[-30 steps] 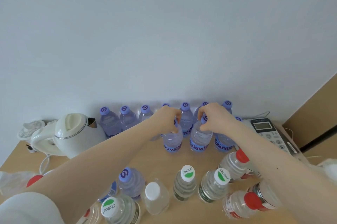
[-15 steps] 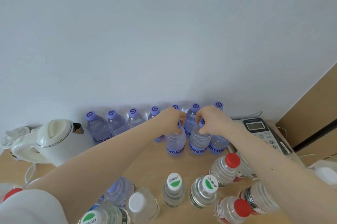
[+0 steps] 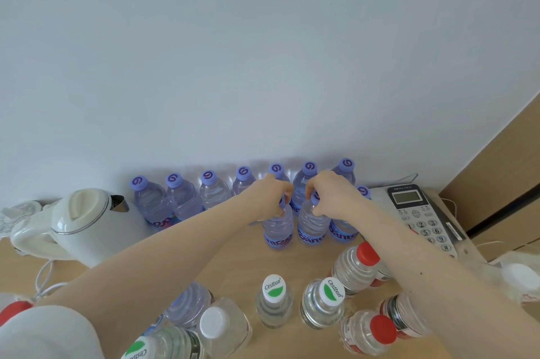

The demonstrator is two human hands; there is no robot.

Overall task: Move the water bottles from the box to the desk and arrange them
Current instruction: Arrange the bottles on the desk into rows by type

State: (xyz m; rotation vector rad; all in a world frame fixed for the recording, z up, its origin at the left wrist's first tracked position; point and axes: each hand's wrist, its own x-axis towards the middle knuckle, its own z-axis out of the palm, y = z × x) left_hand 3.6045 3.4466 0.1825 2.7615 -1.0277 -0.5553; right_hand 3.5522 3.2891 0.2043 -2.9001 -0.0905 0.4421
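My left hand (image 3: 270, 196) grips the cap of a purple-capped water bottle (image 3: 277, 228) standing on the wooden desk (image 3: 230, 259). Beside it, my right hand (image 3: 331, 193) grips the top of a second purple bottle (image 3: 311, 227). Both bottles stand upright, side by side, just in front of a row of several purple-capped bottles (image 3: 178, 198) lined along the wall. A third purple bottle (image 3: 342, 231) stands to their right, partly under my right wrist. The box is out of view.
A white kettle (image 3: 84, 221) with its cord sits at the left. A desk phone (image 3: 420, 218) lies at the right. Nearer me stand green-capped (image 3: 273, 300), red-capped (image 3: 355, 266) and white-capped (image 3: 223, 326) bottles. A wooden panel rises at far right.
Both hands stay on the two bottle tops; the bottles have shifted slightly back toward the wall row. The view has drifted left and tilted up a little.
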